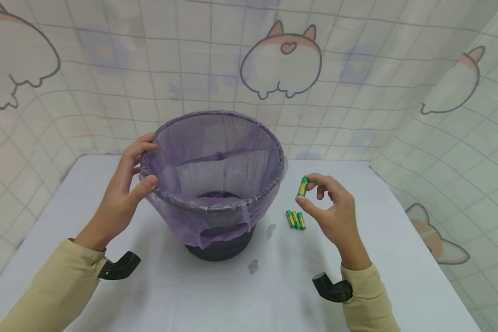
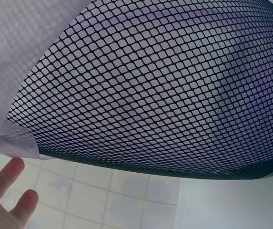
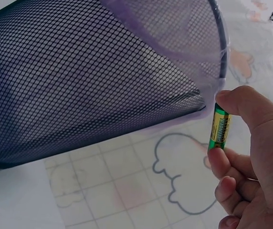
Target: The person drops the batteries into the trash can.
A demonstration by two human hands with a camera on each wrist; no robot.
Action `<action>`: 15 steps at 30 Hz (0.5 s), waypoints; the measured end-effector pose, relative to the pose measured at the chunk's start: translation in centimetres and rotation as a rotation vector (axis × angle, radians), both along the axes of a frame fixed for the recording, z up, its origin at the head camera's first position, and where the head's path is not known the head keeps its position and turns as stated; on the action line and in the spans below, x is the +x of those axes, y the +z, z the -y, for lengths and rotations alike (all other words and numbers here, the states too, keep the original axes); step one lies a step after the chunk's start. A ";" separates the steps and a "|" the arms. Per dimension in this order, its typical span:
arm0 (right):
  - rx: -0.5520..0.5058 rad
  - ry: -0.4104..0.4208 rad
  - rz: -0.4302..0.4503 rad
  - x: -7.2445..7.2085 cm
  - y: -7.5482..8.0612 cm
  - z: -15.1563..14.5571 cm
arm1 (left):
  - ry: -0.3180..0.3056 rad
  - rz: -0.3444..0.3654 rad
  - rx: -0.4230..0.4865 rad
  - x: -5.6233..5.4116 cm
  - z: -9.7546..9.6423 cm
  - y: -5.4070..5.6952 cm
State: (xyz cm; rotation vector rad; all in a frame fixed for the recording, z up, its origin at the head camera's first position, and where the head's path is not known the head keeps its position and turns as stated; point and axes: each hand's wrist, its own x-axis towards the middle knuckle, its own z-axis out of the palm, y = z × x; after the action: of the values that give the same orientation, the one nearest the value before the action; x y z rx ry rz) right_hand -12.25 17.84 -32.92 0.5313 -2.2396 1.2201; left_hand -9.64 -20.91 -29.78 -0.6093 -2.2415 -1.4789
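A dark mesh wastebasket [image 1: 216, 249] lined with a translucent purple bag [image 1: 178, 226] stands tilted toward me on the white table. My left hand [image 1: 122, 193] holds its rim at the left side, thumb over the edge; the left wrist view shows fingertips [image 2: 16, 165] beside the bag's fold. To the right of the basket, my right hand [image 1: 336, 207] pinches a green and yellow battery [image 1: 302, 186] by its two ends between thumb and fingers, above the table. In the right wrist view this battery [image 3: 219, 127] is upright, near the rim. Three similar batteries [image 1: 296, 220] lie side by side below.
Two small grey marks [image 1: 253, 266] show on the white table [image 1: 274, 304] by the basket's base. A patterned curtain [image 1: 340, 110] with cartoon animals encloses the table at the back and sides. Each sleeve carries a black wrist device [image 1: 332, 288].
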 end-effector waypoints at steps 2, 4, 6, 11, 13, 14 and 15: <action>-0.006 0.015 -0.014 -0.2 0.1 0.0 | -0.003 0.001 0.005 -0.1 0.0 0.0; -0.015 0.028 -0.026 -0.3 0.3 0.1 | -0.007 0.004 0.008 -0.1 -0.1 0.0; -0.021 0.042 -0.033 -0.3 0.5 0.1 | -0.007 0.006 0.008 -0.1 -0.1 0.0; -0.031 0.059 -0.053 -0.5 1.1 0.5 | 0.004 0.009 -0.001 -0.1 0.0 -0.1; -0.037 0.066 -0.059 -0.6 1.4 0.6 | 0.007 0.008 -0.002 -0.1 0.0 -0.1; -0.042 0.071 -0.063 -0.6 1.6 0.8 | 0.005 0.008 0.000 -0.1 0.0 -0.1; -0.045 0.076 -0.066 -0.7 1.8 0.9 | 0.004 0.006 0.001 -0.1 0.0 -0.1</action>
State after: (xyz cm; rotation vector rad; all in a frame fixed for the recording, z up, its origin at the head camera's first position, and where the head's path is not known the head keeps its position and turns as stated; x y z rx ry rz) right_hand -12.91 16.98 -31.15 0.6352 -2.1486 1.2694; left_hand -9.73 -20.88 -29.85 -0.5997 -2.2451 -1.4820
